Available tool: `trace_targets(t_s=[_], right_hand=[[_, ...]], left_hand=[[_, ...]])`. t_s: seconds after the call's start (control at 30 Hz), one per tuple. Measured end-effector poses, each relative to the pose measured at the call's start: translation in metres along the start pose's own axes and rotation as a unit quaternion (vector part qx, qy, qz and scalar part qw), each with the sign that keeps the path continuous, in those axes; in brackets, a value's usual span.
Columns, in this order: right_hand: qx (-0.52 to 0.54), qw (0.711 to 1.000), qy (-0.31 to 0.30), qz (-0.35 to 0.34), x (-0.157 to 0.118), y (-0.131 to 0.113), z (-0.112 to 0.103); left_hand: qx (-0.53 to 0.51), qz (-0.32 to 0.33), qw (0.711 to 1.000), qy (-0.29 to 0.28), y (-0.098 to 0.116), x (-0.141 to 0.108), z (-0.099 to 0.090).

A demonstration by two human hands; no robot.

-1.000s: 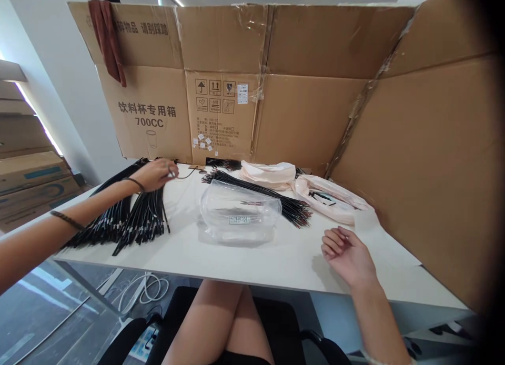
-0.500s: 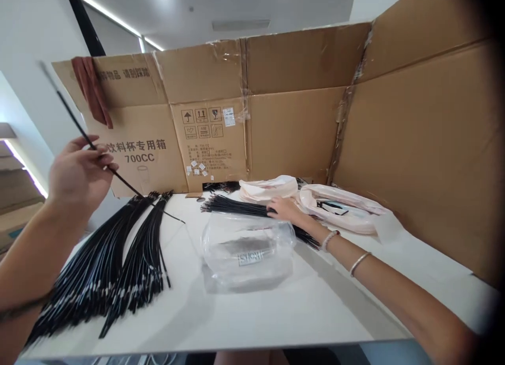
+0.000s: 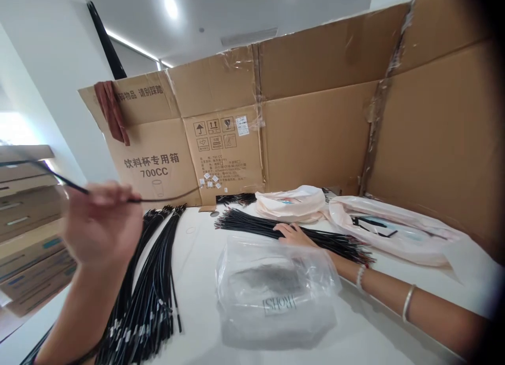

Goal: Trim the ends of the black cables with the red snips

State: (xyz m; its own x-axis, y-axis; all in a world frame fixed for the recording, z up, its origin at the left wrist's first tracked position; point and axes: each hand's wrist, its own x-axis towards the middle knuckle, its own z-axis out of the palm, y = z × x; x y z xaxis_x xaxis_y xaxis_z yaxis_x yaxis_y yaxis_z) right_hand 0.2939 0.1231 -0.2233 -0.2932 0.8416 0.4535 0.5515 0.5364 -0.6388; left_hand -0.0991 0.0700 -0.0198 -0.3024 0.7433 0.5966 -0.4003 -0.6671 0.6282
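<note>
Raised at the left, my left hand (image 3: 103,223) is closed around one thin black cable (image 3: 73,184). The cable's far end is smeared by motion, and its other end curves off to the right in front of the cardboard. My right hand (image 3: 298,235) lies on a bundle of black cables (image 3: 250,221) at the back of the table, fingers spread over the strands; its thumb is hidden. In front of that bundle sits a clear plastic bag (image 3: 276,302) with ROHS printed on it. Two more sheaves of black cables (image 3: 155,270) fan out below my left hand.
Behind the white table (image 3: 199,302) stands a tall cardboard wall (image 3: 315,139), with a brown cloth (image 3: 112,112) draped over it. White rolled-open bags (image 3: 290,210) lie along the back right. Stacked cartons (image 3: 31,233) stand beyond the table at the left.
My left hand has swung right and lower with the cable, which has tipped from steep toward level. My right hand stays on the bundle, and the whole view has shifted.
</note>
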Motion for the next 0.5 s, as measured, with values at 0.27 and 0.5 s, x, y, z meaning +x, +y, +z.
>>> trace_targets(t_s=[0.27, 0.5], right_hand=[[0.237, 0.967, 0.043, 0.087, 0.007, -0.005, -0.003], [0.263, 0.959, 0.013, 0.100, 0.002, -0.015, 0.001]], left_hand=[[0.138, -0.360, 0.922, -0.038, -0.090, -0.084, -0.053], [0.170, -0.387, 0.896, -0.138, -0.084, -0.087, -0.042]])
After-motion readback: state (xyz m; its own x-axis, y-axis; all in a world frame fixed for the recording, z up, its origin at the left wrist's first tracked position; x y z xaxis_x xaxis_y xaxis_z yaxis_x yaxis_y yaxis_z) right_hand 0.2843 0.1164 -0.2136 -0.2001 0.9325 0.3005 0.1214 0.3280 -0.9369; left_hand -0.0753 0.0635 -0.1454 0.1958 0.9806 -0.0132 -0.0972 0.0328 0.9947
